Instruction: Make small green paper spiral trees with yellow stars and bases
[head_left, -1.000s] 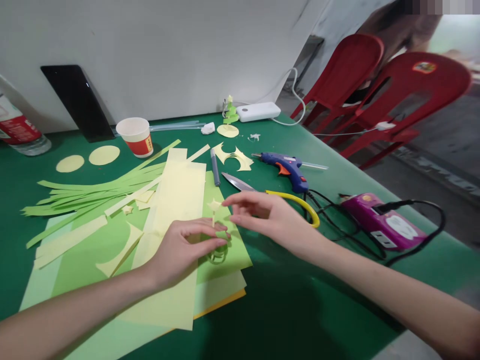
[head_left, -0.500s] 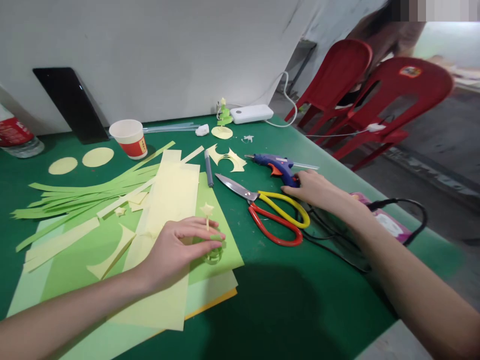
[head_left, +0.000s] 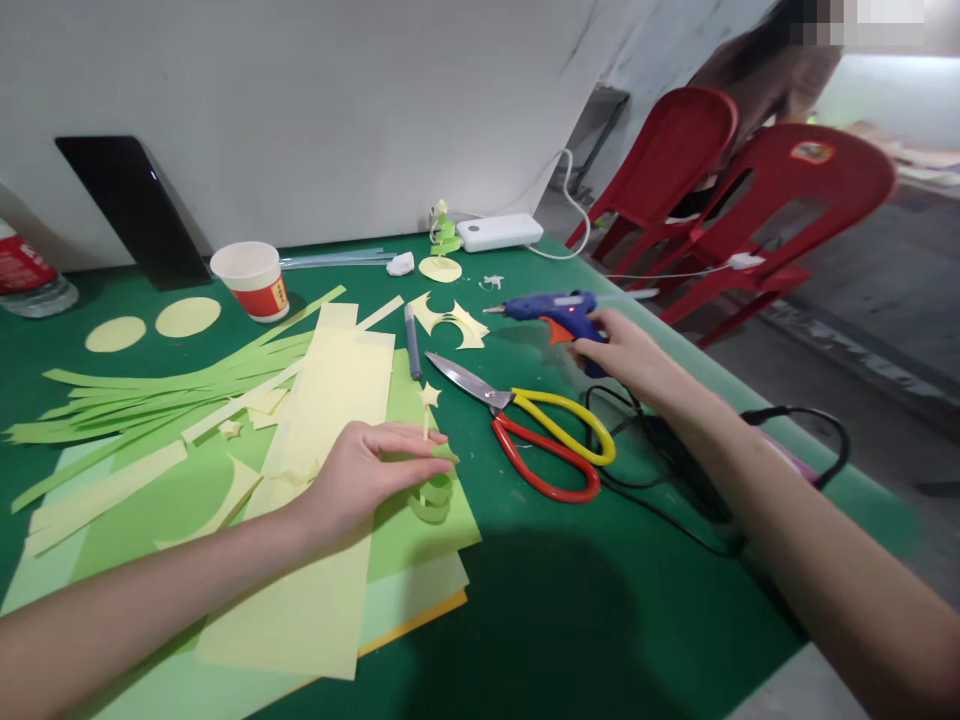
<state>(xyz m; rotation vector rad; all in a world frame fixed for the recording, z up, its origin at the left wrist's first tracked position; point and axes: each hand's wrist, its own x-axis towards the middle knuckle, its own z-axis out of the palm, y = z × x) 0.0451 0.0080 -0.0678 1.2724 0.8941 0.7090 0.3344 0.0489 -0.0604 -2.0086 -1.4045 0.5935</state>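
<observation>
The left hand (head_left: 379, 468), closed in a pinch, holds a star-topped green paper spiral (head_left: 435, 490) above stacked paper (head_left: 296, 600); the right hand (head_left: 630, 358) curls around the handle of a blue glue gun (head_left: 551, 306), near the scissors (head_left: 498, 398). Beyond, a paper cup (head_left: 251, 284) and bottle (head_left: 31, 270) have red labels (head_left: 22, 260), and one red chair (head_left: 817, 195) a sticker (head_left: 812, 152), their print unreadable.

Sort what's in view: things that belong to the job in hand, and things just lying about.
Belong, by the look of it:
- star-topped paper piece, in the left hand
- glue gun, in the right hand
- scissors
- paper sheets
- green strips

Probably just lying about:
- paper cup
- bottle
- black slab-like device
- white device
</observation>
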